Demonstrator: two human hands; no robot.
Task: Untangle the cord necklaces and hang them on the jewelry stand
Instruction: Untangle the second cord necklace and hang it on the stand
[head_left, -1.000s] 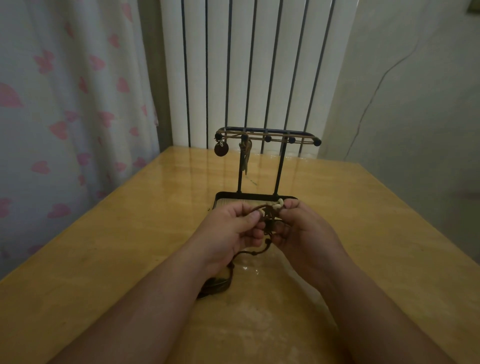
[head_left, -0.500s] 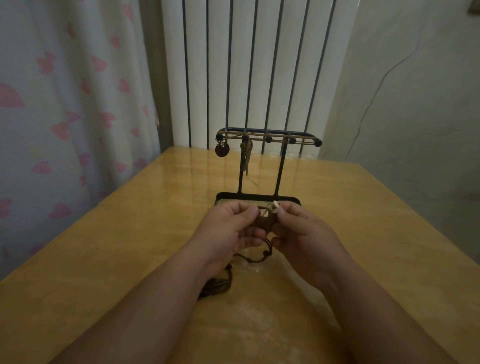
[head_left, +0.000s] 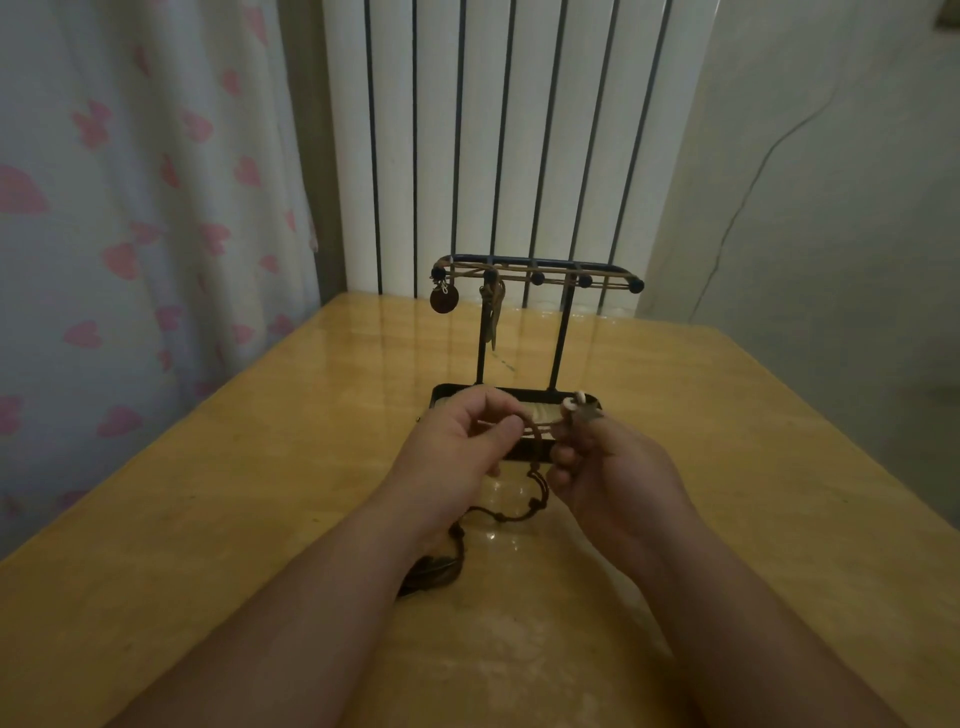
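From the head view, the left hand (head_left: 457, 452) pinches a dark cord necklace (head_left: 539, 492) between thumb and forefinger, and the right hand (head_left: 608, 467) curls its fingers round the same cord, pale beads (head_left: 575, 404) showing at its fingertips. The two hands are held close together but apart, just in front of the base tray of the jewelry stand (head_left: 562, 338), with a short run of cord stretched between them. Below them the knotted cord sags to the table (head_left: 249, 467) and trails back to a dark heap (head_left: 436, 571) lying under the left wrist. On the stand's top bar hang a round disc pendant (head_left: 443, 300) and a long narrow pendant (head_left: 493, 317), both at its left end. The table's left edge runs diagonally along a curtain (head_left: 130, 218) printed with pink hearts; its far edge meets a white radiator (head_left: 493, 130), its right edge faces a cracked wall (head_left: 810, 182). Broad tabletop lies on either side of the forearms and stand.
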